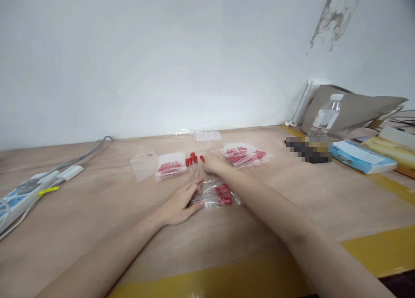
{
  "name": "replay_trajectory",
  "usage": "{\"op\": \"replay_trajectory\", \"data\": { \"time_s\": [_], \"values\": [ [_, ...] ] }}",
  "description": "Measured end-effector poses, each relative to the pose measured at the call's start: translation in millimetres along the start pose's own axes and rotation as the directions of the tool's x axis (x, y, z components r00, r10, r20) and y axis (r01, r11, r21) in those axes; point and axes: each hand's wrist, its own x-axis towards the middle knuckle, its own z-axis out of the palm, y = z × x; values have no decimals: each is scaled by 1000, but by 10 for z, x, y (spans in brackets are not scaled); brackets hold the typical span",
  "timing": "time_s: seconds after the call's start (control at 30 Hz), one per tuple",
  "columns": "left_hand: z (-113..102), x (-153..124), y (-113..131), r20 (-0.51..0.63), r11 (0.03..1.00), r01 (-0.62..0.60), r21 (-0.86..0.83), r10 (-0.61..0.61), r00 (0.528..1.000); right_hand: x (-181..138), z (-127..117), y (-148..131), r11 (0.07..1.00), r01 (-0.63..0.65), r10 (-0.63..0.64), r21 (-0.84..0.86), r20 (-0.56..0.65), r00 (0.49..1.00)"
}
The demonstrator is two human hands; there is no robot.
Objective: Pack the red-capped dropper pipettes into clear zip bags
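Observation:
My left hand (pixel 183 203) rests on the table with thumb and fingers apart, at the left edge of a clear plastic bag (pixel 209 199). Several red rubber bulbs (pixel 224 194) show in that bag. Just beyond its fingertips lie several glass droppers (pixel 192 162) with red bulbs, side by side. My right hand (pixel 212 163) reaches across above the bag, its fingers closed at a single red-bulbed dropper (pixel 202 158); most of this dropper is hidden by the hand. Stacks of small filled zip bags flank the droppers, one at left (pixel 170 166) and one at right (pixel 244 154).
Flat clear bags lie at left (pixel 143 165) and by the wall (pixel 207 136). A power strip (pixel 29 190) with cables is on the left. To the right are a water bottle (pixel 327 116), a grey bag (pixel 356 103), a blue tissue pack (pixel 363 156) and a pixelated dark object (pixel 308 150).

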Motion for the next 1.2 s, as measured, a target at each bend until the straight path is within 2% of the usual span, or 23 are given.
{"op": "replay_trajectory", "data": {
  "time_s": [0.1, 0.17, 0.23, 0.27, 0.37, 0.5, 0.63, 0.77, 0.93, 1.1, 1.2],
  "values": [
    [1, -2, 2, 5, 1000, 2, 11, -3, 1000, -24, -50, 43, 1000, 17, -17, 21, -24, 1000],
    [2, -5, -1, 7, 1000, 9, 26, -9, 1000, -71, -104, 176, 986, 121, -105, 116, -132, 986],
    [5, -6, -7, 7, 999, 12, 49, -13, 1000, -163, -155, 391, 923, 280, -199, 264, -296, 934],
    [7, -6, -13, 9, 998, 10, 60, -10, 1000, -227, -172, 519, 884, 313, -192, 347, -340, 921],
    [15, -3, -31, 11, 996, -1, 87, 0, 1000, -451, -166, 903, 706, 268, -48, 655, -333, 942],
    [23, -2, -45, 13, 995, 4, 101, -5, 1000, -664, -34, 1191, 503, 251, 106, 827, -347, 932],
    [25, -4, -43, 16, 994, 7, 106, -9, 1000, -711, 116, 1184, 378, 240, 143, 894, -312, 939],
    [20, -5, -34, 29, 993, 19, 114, -23, 999, -718, 181, 1114, 338, 228, 131, 913, -286, 949],
    [13, -4, -22, 29, 993, 11, 120, -15, 999, -749, 193, 1085, 249, 187, 114, 950, -221, 969],
    [15, -4, -20, 26, 992, 16, 122, -19, 999, -760, 168, 1062, 145, 168, 157, 975, -190, 969],
    [17, -5, -27, 21, 992, 13, 125, -16, 1000, -772, 153, 1080, 116, 154, 136, 981, -170, 976]
  ]
}}
